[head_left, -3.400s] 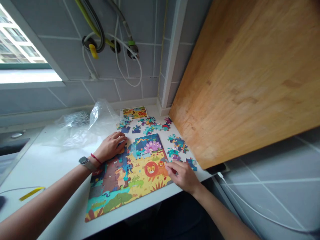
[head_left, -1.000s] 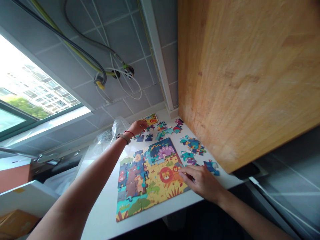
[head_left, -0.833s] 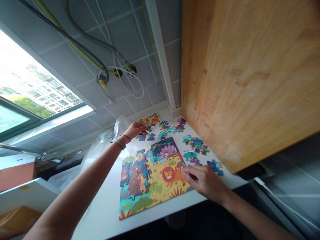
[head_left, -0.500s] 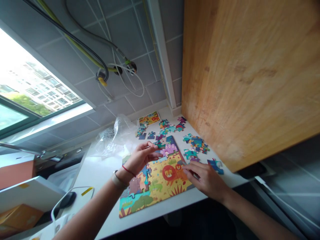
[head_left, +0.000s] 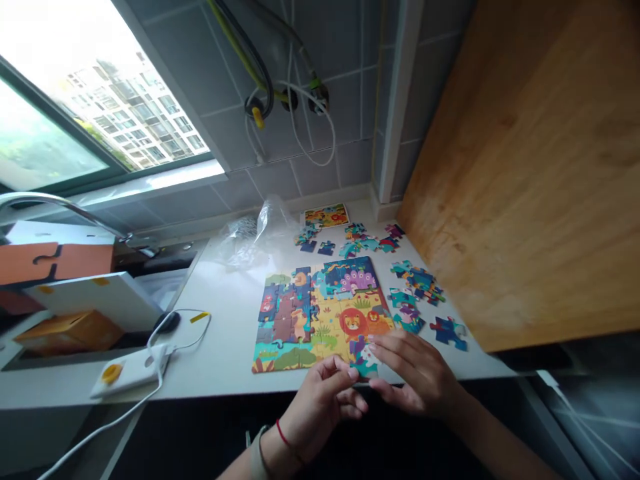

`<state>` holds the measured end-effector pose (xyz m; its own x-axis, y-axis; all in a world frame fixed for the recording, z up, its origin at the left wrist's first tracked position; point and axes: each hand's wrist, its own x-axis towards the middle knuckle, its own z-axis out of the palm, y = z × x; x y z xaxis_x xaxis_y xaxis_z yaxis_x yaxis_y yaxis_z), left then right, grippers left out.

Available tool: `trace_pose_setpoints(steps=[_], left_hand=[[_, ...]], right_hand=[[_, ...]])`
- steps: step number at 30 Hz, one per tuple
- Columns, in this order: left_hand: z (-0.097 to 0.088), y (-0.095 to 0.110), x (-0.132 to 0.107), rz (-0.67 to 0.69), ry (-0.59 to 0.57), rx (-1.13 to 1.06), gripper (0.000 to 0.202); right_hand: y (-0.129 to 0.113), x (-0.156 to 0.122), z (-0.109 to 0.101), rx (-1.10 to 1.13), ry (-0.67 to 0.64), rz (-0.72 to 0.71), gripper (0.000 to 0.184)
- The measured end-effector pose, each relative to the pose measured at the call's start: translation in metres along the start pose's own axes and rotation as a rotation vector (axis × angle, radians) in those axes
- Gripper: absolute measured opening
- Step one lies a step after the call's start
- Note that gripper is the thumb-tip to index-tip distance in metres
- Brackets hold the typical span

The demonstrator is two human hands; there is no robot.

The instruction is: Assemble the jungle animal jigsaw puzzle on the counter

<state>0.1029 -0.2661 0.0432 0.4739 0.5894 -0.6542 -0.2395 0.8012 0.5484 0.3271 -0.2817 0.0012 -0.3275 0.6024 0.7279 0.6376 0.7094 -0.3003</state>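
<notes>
A colourful animal jigsaw puzzle (head_left: 320, 310), partly assembled, lies on the white counter (head_left: 225, 333). Both my hands meet at its front edge. My left hand (head_left: 323, 397) is closed in a pinch on a teal and purple puzzle piece (head_left: 364, 360). My right hand (head_left: 417, 373) lies just right of it, fingers stretched and slightly apart, fingertips touching that piece. Loose puzzle pieces (head_left: 417, 283) lie to the right of the puzzle, and more loose pieces (head_left: 350, 235) lie behind it.
A small reference picture card (head_left: 326, 215) and a clear plastic bag (head_left: 255, 230) lie near the tiled wall. A wooden cabinet side (head_left: 525, 167) stands to the right. On the left are a white device with a yellow button (head_left: 130, 370), a cable, a faucet (head_left: 65, 207) and boxes (head_left: 55, 263).
My left hand reached to the far loose pieces, took one, and brought it back to the puzzle's front edge beside my right hand. The view has turned left.
</notes>
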Motion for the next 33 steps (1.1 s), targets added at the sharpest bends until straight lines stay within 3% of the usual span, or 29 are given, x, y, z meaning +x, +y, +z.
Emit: trace_pose_setpoints(steps=[3, 8, 12, 14, 18, 20, 25, 33], left_hand=[[-0.007, 0.004, -0.003, 0.007, -0.032, 0.04, 0.053], [-0.014, 0.013, -0.007, 0.038, -0.119, 0.126, 0.049], [-0.027, 0.037, -0.018, 0.091, -0.183, 0.361, 0.058], [-0.041, 0.056, -0.022, 0.294, -0.087, 0.63, 0.048], [-0.077, 0.092, -0.016, 0.99, 0.154, 1.393, 0.018], [-0.096, 0.101, -0.007, 1.126, 0.147, 1.628, 0.023], [-0.125, 0.101, 0.01, 1.105, 0.078, 1.806, 0.034], [-0.131, 0.091, 0.015, 1.134, 0.12, 1.708, 0.029]], right_hand=[[-0.004, 0.003, 0.004, 0.04, -0.052, -0.004, 0.043], [-0.009, 0.009, 0.003, 0.134, 0.005, 0.103, 0.032], [-0.002, 0.02, 0.002, 0.108, -0.003, 0.17, 0.031], [0.004, 0.03, 0.006, 0.087, -0.037, 0.193, 0.03], [0.015, 0.052, 0.025, 0.101, -0.132, 0.168, 0.029], [0.017, 0.06, 0.038, 0.12, -0.179, 0.152, 0.029], [0.014, 0.066, 0.055, 0.146, -0.287, 0.175, 0.034], [0.007, 0.072, 0.057, 0.061, -0.375, 0.197, 0.03]])
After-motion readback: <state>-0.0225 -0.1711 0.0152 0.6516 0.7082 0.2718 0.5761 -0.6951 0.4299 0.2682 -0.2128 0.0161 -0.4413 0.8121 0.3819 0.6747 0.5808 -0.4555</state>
